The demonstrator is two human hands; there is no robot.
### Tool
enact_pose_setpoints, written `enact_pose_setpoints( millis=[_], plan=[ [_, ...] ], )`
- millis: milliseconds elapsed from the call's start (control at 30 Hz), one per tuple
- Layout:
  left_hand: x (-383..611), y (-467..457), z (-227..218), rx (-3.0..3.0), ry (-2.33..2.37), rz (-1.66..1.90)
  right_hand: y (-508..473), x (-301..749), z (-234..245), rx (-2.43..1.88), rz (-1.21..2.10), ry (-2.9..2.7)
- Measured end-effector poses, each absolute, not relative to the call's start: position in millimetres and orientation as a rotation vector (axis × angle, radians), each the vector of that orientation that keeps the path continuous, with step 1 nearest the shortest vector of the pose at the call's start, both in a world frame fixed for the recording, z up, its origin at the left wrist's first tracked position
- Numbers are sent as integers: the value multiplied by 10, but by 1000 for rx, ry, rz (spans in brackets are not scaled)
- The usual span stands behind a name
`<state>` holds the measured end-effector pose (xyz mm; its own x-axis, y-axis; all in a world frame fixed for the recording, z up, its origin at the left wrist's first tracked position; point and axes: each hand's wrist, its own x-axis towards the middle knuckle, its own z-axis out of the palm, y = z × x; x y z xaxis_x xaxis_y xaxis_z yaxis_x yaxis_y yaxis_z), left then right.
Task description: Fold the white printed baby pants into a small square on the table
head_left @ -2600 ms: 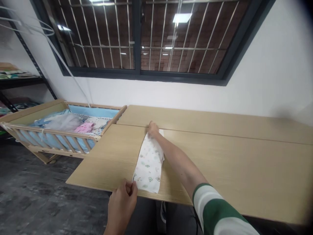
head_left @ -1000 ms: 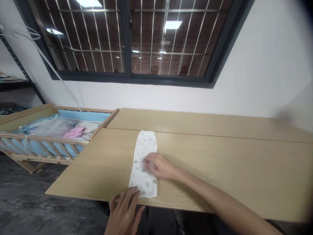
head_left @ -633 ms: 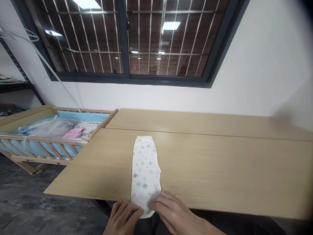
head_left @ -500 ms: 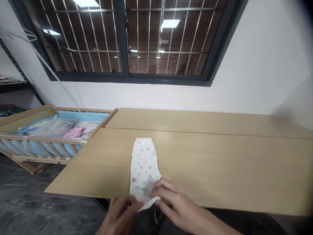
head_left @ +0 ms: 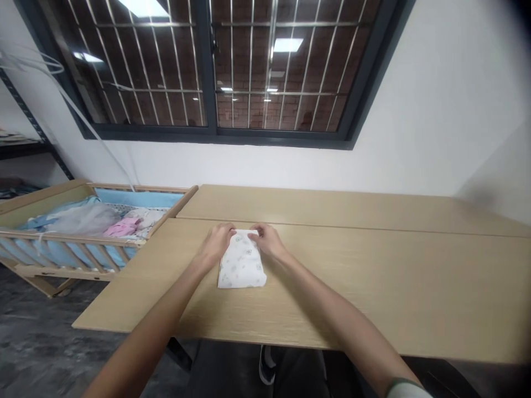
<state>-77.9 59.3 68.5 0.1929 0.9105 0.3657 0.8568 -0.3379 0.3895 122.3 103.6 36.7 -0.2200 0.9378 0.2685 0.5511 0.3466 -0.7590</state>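
Together, the left grip (head_left: 219,242) and the right grip (head_left: 267,241) hold a white printed cloth (head_left: 241,264), each pinching one of its two far corners between thumb and fingers. Between and just below the two grips, the cloth lies flat on the desk (head_left: 373,287), narrower along the far edge they hold and wider along the edge nearer the person. Small, pale motifs dot it, and at its near right corner a bit of edge juts out unevenly. Just beyond both grips, a thin seam (head_left: 311,225) runs across the desk.

Both forearms reach in from the near side, one on either side of the cloth; a pale sleeve (head_left: 406,390) with a dark green edge shows on the right one.

Well to the left of the left grip stands a wooden cot (head_left: 83,234) with slatted sides. It has a blue lining (head_left: 141,197) and contains a sheer whitish heap (head_left: 81,220) and a pink cloth (head_left: 122,227). Far beyond the grips, a dark-framed window (head_left: 211,83) with metal bars is set in a white wall (head_left: 290,168). Well below the grips, past the desk's near edge, a dark shoe (head_left: 266,366) shows.
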Motion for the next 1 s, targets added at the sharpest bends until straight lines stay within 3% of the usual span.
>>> enact_pose_setpoints(
  millis=[167,300,533,1000],
  plan=[
    [-610,553,372,2335,1885,756,1279,1256,84,-1371,608,-2006],
    [-406,-124,10,2429,1999,720,990,1201,207,-1092,443,-2282],
    [-235,-854,-529,2649,2173,663,345,936,289,-425,805,-2892],
    [-317,-762,-488,2625,2249,624,1351,971,5,-962,211,-2775]
  ],
)
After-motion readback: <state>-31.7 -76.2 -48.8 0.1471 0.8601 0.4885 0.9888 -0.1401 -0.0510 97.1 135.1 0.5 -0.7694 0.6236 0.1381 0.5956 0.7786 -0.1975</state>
